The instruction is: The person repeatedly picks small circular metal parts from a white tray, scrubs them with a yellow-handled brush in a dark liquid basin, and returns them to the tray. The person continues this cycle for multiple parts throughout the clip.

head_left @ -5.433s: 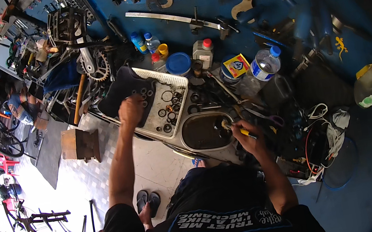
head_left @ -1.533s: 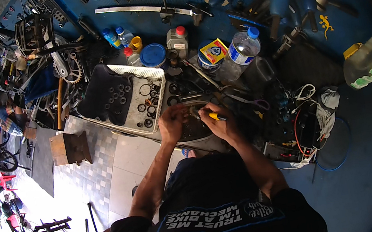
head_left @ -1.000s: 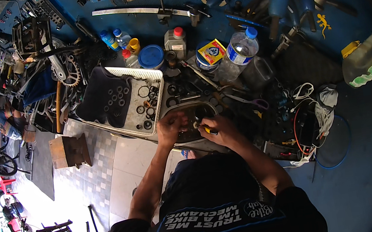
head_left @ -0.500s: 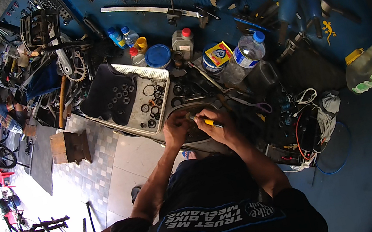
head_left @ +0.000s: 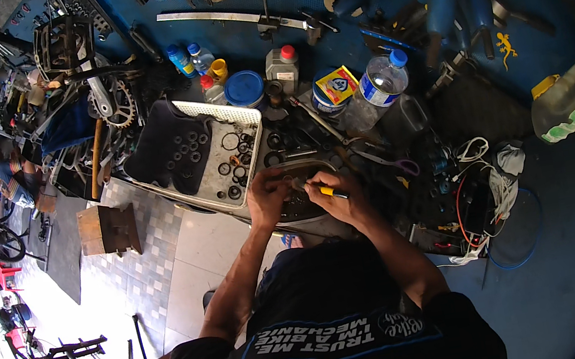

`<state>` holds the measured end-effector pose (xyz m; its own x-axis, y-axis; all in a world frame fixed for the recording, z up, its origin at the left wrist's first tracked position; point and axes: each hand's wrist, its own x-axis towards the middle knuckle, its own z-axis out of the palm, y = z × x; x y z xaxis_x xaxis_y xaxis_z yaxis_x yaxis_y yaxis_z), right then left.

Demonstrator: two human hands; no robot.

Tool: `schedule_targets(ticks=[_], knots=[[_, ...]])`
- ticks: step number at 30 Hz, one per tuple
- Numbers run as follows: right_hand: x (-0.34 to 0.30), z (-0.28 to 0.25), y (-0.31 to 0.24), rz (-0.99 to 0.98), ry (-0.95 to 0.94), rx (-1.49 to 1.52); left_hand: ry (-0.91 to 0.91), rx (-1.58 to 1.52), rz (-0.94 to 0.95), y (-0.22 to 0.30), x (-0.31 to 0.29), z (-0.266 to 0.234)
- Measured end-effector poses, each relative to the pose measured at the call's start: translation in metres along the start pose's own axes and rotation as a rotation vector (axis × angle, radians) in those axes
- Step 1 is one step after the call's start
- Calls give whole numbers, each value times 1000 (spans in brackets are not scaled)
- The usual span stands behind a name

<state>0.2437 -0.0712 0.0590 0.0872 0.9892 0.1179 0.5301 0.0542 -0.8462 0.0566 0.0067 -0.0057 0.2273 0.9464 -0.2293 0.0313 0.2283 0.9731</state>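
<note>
Both hands work close together over a dark oval basin at the bench's front edge. My left hand is closed, pinching a small part that looks like a thin ring; its detail is too small to make out. In my right hand, fingers wrapped round, is a slim hand tool with a yellow and black handle. Its tip points toward the part in the left fingers and is hidden. Left of the hands stands a cream plastic tray with several rings and bearings and a dark cloth.
Behind the hands stand a blue-lidded tub, a grey bottle with a red cap and a large clear bottle. Scissors and tangled white cables lie to the right. A wooden block stands on the floor at left.
My left hand has shifted slightly left and the ring-like part shows more between the hands. The right hand keeps its hold on the tool, almost in place.
</note>
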Motion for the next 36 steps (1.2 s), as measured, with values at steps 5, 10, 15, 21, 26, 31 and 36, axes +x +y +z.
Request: schedule_targets(ticks=[5,10,15,21,26,31,36], knots=[[-1,-6,10,-253,6,-36,-50,18,-86,3,2,-8],[2,-16,9,-220,-26,-37,-134,91,-139,7,1,-13],[4,-22,23,-139,-17,-4,-224,20,-167,2,2,-14],[-11,-8,34,-192,-206,-195,-137,-322,-230,-12,5,-11],[-7,-7,28,21,-85,-61,-113,-153,-129,-11,5,-7],[6,2,-9,75,13,161,-131,209,-21,6,4,0],[13,-5,0,97,47,-4,-88,174,-3,-10,11,-3]])
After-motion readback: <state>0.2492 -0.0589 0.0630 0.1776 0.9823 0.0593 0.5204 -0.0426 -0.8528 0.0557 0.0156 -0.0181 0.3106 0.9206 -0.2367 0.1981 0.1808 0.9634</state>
